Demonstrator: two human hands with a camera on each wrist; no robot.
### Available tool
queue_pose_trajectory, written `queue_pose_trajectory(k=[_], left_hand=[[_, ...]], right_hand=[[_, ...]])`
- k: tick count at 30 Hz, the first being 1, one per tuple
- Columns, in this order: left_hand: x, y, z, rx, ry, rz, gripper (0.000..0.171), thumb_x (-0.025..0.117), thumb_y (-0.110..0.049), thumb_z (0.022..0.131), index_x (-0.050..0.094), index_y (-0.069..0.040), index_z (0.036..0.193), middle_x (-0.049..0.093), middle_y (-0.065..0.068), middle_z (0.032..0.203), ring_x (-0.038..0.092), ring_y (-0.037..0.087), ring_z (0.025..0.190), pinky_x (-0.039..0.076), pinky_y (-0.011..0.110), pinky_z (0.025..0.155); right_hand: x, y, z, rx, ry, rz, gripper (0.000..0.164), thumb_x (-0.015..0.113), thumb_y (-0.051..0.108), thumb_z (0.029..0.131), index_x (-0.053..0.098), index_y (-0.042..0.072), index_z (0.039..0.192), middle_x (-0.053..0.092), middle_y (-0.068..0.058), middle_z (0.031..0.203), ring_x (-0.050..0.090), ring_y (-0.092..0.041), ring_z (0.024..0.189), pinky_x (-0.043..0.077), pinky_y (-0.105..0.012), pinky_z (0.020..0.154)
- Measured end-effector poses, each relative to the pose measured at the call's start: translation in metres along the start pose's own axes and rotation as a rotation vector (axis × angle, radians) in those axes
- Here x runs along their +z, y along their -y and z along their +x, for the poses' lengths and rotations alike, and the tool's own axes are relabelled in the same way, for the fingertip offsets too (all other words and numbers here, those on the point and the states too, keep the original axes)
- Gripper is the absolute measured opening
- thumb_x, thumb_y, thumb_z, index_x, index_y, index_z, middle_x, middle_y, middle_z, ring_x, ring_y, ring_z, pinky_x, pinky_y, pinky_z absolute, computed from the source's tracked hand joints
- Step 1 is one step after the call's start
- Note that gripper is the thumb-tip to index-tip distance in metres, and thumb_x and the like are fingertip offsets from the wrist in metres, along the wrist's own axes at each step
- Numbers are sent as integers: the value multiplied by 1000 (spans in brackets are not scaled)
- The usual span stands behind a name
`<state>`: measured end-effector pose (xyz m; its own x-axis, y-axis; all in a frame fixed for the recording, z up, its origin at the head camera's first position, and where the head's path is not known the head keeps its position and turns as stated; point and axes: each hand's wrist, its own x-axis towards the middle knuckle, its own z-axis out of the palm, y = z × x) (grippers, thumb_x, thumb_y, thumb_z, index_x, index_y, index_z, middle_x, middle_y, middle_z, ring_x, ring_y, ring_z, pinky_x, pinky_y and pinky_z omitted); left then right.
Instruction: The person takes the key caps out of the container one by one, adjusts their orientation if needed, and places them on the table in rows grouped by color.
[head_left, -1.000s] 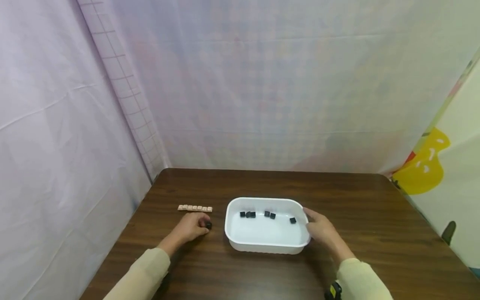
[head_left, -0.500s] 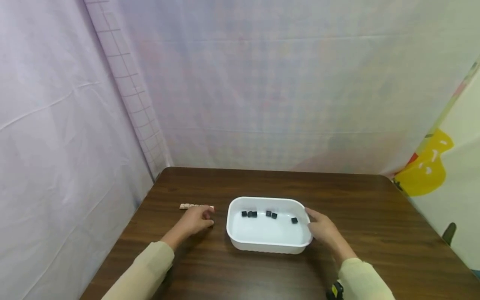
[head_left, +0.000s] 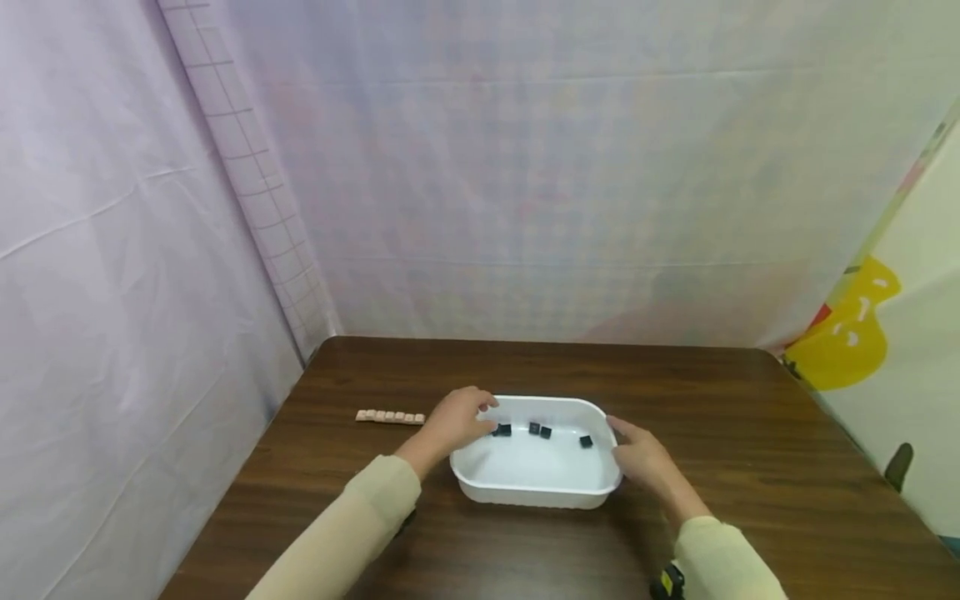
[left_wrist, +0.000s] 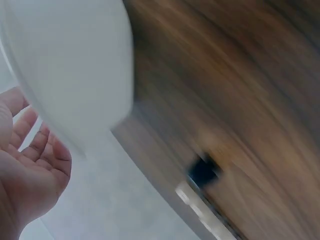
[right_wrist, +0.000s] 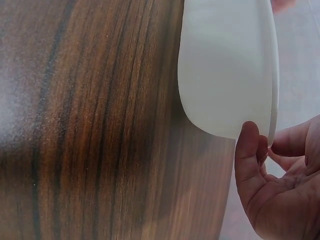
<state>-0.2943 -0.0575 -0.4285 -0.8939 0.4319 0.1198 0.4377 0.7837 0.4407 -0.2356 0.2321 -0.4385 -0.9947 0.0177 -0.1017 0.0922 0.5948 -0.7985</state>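
My left hand (head_left: pixel 452 423) reaches over the left end of a white plastic tray (head_left: pixel 532 497), its fingers loosely bent with nothing visible between them. Fingertips and thumb are near small black keycap-like blocks (head_left: pixel 545 432) inside the tray, some of them hidden by the hand. At the tray's right end my right hand (head_left: pixel 641 454) pinches the rim between thumb and fingers, as the right wrist view also shows. A row of small beige keycap-like blocks (head_left: pixel 390 417) lies left of the tray. Beside that row, a blurred black block (left_wrist: pixel 204 171) shows in the left wrist view.
The brown wood-grain table (head_left: pixel 720 400) carries the tray and the row. White cloth hangs along the back (head_left: pixel 540 208) and left side. A pale printed cloth with a yellow shape (head_left: pixel 847 333) stands at the right.
My left hand has moved right from the table near the beige row to over the tray, and the black block it pinched is left behind by the row. The right hand stays at the rim.
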Motion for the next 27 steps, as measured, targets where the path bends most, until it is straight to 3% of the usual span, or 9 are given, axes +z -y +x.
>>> queue_pose_trajectory(k=[5,9,12,16,18,21,27], left_hand=[[21,-21,20,33,52,96,32,75,-23,89,70,-13,119,67,3,107,63,18,99,51,32,83],[38,-39,34,108,102,242,33,76,-26,88,71,-15,119,69,0,113,63,17,106,49,29,90],[49,-50,41,162,121,363,26,76,-25,87,73,-17,112,71,-2,108,64,16,102,49,28,88],[60,-53,47,179,140,486,5,73,-20,86,69,-18,88,69,-2,88,63,15,84,50,29,75],[65,-52,49,177,147,525,11,71,-18,87,63,-17,79,66,-2,82,62,16,78,50,29,71],[75,-44,54,194,128,566,12,68,-17,87,61,-18,76,65,-2,81,61,16,76,50,30,69],[77,-46,55,191,149,597,14,66,-21,91,62,-17,78,64,-1,82,61,16,78,51,30,73]], right_hand=[[-1,-1,-1,-13,-6,-14,68,51,-3,77,41,-10,144,53,-34,127,60,-31,86,52,-32,63],[-1,0,-2,-22,-9,-13,68,52,-3,77,41,-9,144,54,-33,126,60,-30,84,52,-32,62],[0,1,-3,-30,-16,-23,67,52,-3,77,42,-9,143,54,-33,126,60,-31,85,51,-32,62],[4,3,-3,-29,-13,-19,67,51,-3,77,43,-9,143,55,-33,126,60,-30,84,51,-32,61],[6,4,-3,-27,-11,-14,67,51,-3,77,43,-9,143,55,-33,125,60,-30,82,51,-32,61],[7,6,-4,-29,-14,-15,67,51,-3,77,43,-9,143,55,-33,126,60,-30,84,51,-32,61],[6,7,-4,-15,-7,-13,67,50,-3,78,41,-9,144,52,-34,131,58,-34,93,51,-31,65]])
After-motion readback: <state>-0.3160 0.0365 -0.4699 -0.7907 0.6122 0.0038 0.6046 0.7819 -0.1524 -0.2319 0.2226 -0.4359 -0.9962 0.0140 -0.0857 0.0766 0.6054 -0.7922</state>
